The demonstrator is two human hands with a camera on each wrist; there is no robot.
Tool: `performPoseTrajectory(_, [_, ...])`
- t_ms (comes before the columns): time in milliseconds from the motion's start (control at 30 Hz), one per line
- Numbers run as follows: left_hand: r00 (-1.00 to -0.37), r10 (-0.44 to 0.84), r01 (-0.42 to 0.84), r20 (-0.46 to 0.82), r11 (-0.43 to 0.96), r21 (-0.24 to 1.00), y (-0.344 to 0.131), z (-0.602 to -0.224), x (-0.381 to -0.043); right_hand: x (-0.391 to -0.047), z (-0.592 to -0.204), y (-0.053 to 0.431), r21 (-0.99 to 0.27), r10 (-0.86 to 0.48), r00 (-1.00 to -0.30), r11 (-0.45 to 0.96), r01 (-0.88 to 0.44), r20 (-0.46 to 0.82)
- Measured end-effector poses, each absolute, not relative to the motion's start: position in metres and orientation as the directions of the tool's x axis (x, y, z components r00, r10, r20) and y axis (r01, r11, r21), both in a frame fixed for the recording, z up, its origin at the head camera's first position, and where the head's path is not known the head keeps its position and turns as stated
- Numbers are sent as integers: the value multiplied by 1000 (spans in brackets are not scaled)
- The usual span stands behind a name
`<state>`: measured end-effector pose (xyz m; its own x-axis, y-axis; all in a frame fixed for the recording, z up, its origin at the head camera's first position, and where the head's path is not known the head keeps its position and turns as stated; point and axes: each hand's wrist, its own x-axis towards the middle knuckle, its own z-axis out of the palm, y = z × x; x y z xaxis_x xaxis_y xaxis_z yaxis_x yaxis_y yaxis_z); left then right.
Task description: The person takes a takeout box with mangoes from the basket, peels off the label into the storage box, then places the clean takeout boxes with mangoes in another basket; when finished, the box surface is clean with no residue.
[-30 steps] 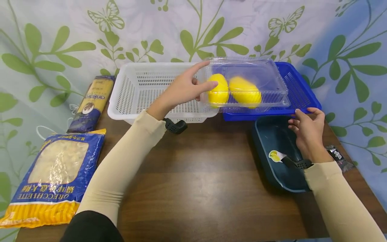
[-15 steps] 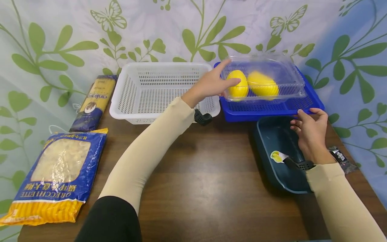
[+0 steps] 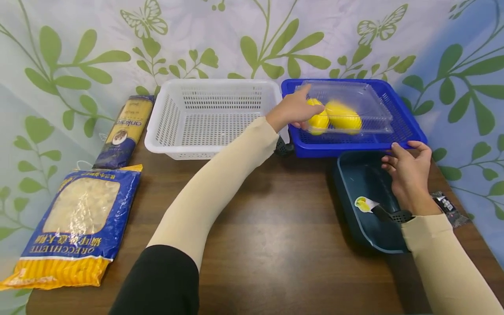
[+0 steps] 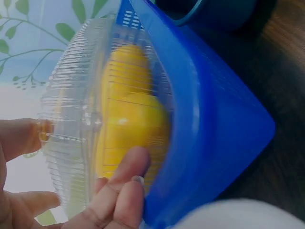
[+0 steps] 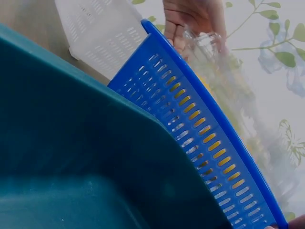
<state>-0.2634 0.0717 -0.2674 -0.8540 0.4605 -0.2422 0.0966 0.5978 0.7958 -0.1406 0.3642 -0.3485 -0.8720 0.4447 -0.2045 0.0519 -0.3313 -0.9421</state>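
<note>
My left hand grips the left end of a clear plastic clamshell container. Two yellow fruits show through its walls; their exact kind is hard to tell. The container is within the blue basket, low between its rims. In the left wrist view, thumb and fingers lie around the container's end. My right hand pinches the front rim of the blue basket near its right corner, above a dark teal basin. Only its fingertips appear in the right wrist view.
A white perforated basket stands left of the blue one. Farther left lie a pasta packet and a large blue bag of orecchiette. A small black packet lies right of the basin. A patterned cloth hangs behind.
The left hand has carried the container rightward from partly over the white basket, then lowered it into the blue basket. The right hand has stayed at the blue basket's rim.
</note>
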Motion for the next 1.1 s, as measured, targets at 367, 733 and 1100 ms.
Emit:
performPoseTrajectory(367, [-867,417,124,-272,710,694,109,-279,-266,-140,-341,364,-945,438,-872,-317,78,-218])
performPoseTrajectory(733, [-906,329,204,-265,890,407,131,-285,-246,-146,-333,367,-946,435,-867,-304,112,-243])
performPoseTrajectory(1100, [-879,470,442,-73,864,242,128,-284,-222,-149,-325,369,-939,417,-869,-318,135,-266])
